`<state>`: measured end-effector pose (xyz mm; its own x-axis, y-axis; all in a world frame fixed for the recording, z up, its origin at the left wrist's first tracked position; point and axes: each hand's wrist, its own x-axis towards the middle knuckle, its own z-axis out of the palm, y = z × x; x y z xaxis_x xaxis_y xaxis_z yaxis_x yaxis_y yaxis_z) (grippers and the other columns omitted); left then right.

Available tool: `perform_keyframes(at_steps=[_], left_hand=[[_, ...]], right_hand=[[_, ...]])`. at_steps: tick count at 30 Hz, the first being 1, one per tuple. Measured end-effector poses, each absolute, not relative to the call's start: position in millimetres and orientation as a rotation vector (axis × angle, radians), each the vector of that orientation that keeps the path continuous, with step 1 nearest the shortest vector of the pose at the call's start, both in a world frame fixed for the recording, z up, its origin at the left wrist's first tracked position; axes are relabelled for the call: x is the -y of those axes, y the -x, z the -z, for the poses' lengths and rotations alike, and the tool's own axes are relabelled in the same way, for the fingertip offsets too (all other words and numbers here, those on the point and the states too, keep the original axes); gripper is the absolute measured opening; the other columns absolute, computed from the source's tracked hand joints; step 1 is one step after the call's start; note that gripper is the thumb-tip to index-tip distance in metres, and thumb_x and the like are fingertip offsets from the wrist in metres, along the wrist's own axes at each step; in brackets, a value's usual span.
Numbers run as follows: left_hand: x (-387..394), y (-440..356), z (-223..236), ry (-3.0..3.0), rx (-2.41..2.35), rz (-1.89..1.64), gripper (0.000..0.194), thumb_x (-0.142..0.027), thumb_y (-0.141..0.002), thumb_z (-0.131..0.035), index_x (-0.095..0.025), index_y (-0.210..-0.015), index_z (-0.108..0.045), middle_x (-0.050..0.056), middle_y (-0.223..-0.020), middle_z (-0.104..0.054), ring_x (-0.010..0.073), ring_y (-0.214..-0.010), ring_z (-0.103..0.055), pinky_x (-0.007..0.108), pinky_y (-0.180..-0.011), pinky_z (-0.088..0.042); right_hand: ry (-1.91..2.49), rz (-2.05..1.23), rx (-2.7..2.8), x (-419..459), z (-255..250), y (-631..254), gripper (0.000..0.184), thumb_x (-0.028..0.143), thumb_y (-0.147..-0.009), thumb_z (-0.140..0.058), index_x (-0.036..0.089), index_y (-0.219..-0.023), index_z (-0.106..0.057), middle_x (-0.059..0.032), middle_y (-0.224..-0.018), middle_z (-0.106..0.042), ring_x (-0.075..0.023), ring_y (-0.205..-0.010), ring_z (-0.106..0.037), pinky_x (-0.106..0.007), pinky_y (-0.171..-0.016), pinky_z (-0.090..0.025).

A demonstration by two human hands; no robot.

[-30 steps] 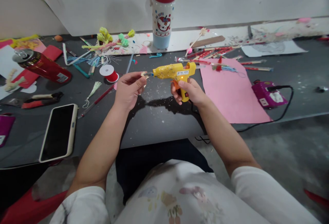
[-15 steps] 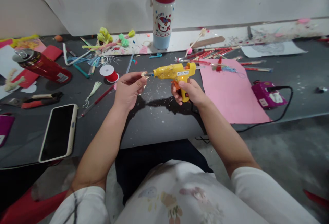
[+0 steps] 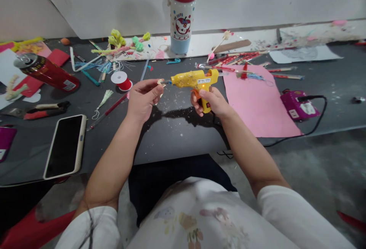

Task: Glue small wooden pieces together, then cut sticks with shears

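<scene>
The right hand (image 3: 213, 98) is wrapped around the handle of a yellow glue gun (image 3: 188, 79), fingers curled near its orange trigger (image 3: 196, 94); whether the trigger is squeezed I cannot tell. The left hand (image 3: 144, 98) pinches a small pale piece (image 3: 161, 84) between thumb and forefinger, right at the tip of the gun's metal nozzle (image 3: 166, 82); contact between the two is too small to make out. Both are held above the dark table (image 3: 180, 142), between the arms.

The gun looks like light, rigid plastic, easy to steady with one hand. The handle is the place to hold it; the nozzle is probably hot (a small orange light glows on the body), so fingers belong well behind it. The pale piece seems light and perhaps brittle, best taken softly by its far edge, where warm glue would make it slippery.

Farther out, a spool of red thread (image 3: 124, 84) sits just beyond the left hand, a pink sheet (image 3: 257, 111) lies right of the gun, and a purple power block (image 3: 299, 105) with a black cord plugged in rests past that.
</scene>
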<state>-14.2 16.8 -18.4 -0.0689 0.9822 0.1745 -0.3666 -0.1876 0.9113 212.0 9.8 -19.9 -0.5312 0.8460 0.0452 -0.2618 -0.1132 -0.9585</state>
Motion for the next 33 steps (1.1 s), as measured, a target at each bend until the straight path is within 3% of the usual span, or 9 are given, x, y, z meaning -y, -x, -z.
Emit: perform_keyframes(at_steps=[25,33], left_hand=[[-16.1,13.5,15.3,-1.009,-0.873,-1.523,0.029,-0.038,-0.050,-0.095,-0.026,-0.071,-0.078,-0.002,-0.059,-0.066,0.0028,-0.040,-0.042,0.019,-0.038,-0.031],[-14.1,13.4,13.0,-0.966,-0.916,-1.491,0.025,-0.036,-0.054,-0.094,-0.025,-0.071,-0.077,0.000,-0.062,-0.066,0.0052,-0.044,-0.045,0.022,-0.039,-0.029]], right_hand=[[0.716,-1.747,1.340,-7.4,19.0,-210.7,0.045,0.059,-0.079,-0.070,0.016,-0.073,-0.060,0.0036,-0.059,-0.057,-0.0058,-0.042,-0.051,-0.018,-0.036,-0.047],[0.714,-1.751,1.347,-9.0,20.5,-211.6,0.045,0.059,-0.080,-0.069,0.016,-0.074,-0.060,0.0037,-0.058,-0.056,-0.0057,-0.042,-0.051,-0.018,-0.036,-0.047]])
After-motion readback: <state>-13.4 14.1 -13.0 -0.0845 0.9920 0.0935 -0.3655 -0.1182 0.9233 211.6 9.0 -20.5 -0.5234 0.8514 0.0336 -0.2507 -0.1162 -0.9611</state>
